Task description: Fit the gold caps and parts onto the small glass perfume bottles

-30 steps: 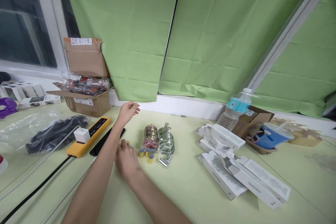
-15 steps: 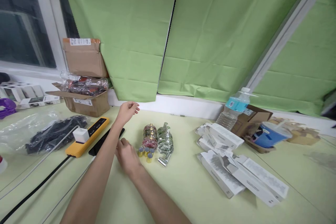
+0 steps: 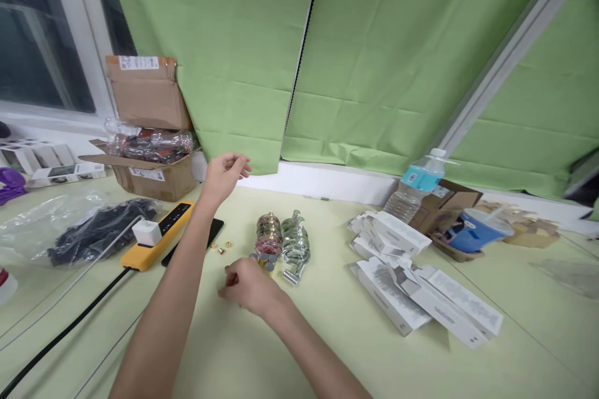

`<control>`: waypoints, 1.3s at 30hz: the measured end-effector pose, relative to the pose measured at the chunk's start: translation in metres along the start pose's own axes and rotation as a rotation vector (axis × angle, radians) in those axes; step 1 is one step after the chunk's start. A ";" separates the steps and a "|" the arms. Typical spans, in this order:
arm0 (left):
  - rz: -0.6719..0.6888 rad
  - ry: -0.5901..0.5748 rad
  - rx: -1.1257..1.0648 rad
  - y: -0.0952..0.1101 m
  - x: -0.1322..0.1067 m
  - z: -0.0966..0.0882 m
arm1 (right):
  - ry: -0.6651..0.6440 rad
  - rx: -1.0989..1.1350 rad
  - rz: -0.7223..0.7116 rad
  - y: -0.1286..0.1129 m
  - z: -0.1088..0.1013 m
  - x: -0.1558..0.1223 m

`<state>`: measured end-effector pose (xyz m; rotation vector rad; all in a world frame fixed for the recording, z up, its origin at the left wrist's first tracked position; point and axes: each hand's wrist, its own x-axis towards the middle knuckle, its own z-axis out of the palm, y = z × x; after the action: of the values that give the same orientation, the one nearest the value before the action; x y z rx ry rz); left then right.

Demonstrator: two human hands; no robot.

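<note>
My left hand (image 3: 223, 174) hangs above the table near the curtain's hem, fingers loosely curved and apart, holding nothing. My right hand (image 3: 248, 287) rests on the green table with its fingers pinched together, just in front of several small gold caps (image 3: 264, 260); what the fingers hold is hidden. Behind the caps stand pink glass bottles (image 3: 269, 238) and clear glass bottles (image 3: 296, 243). A silver cap (image 3: 291, 277) lies beside them. Tiny gold pieces (image 3: 219, 247) lie loose to the left, near a black phone (image 3: 208, 232).
A yellow power strip (image 3: 171, 224) with a white charger (image 3: 146, 232) and a black cable lies at left, by bagged black cords (image 3: 93, 234) and an open cardboard box (image 3: 150, 177). White cartons (image 3: 421, 290), a water bottle (image 3: 414, 190) and a blue cup (image 3: 472, 234) lie at right.
My right hand has moved right, off the tiny gold pieces, to the gold caps. The pieces now lie uncovered. My left hand has lifted slightly.
</note>
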<state>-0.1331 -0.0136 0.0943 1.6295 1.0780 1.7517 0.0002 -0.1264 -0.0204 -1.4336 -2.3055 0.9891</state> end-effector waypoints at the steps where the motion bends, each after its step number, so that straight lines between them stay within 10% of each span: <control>1: 0.009 -0.007 0.004 0.002 -0.001 0.001 | 0.061 0.001 -0.008 0.004 0.006 0.005; 6: 0.005 -0.034 0.037 -0.004 -0.003 0.001 | 0.328 -0.026 -0.193 0.011 0.033 0.030; 10: -0.067 -0.035 0.013 -0.023 -0.001 0.009 | 0.300 -0.074 -0.311 0.011 0.039 0.017; 20: -0.517 0.260 -0.488 -0.132 -0.055 0.070 | 0.188 -0.210 -0.474 0.039 0.022 -0.042; 27: -0.382 0.258 -0.459 -0.120 -0.053 0.083 | 0.196 -0.130 -0.463 0.042 0.023 -0.041; 39: -0.545 0.130 -0.607 -0.130 -0.075 0.087 | 0.208 -0.131 -0.570 0.043 0.018 -0.045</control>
<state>-0.0557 0.0159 -0.0587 0.7749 0.8222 1.6003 0.0426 -0.1604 -0.0563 -0.7826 -2.4349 0.5046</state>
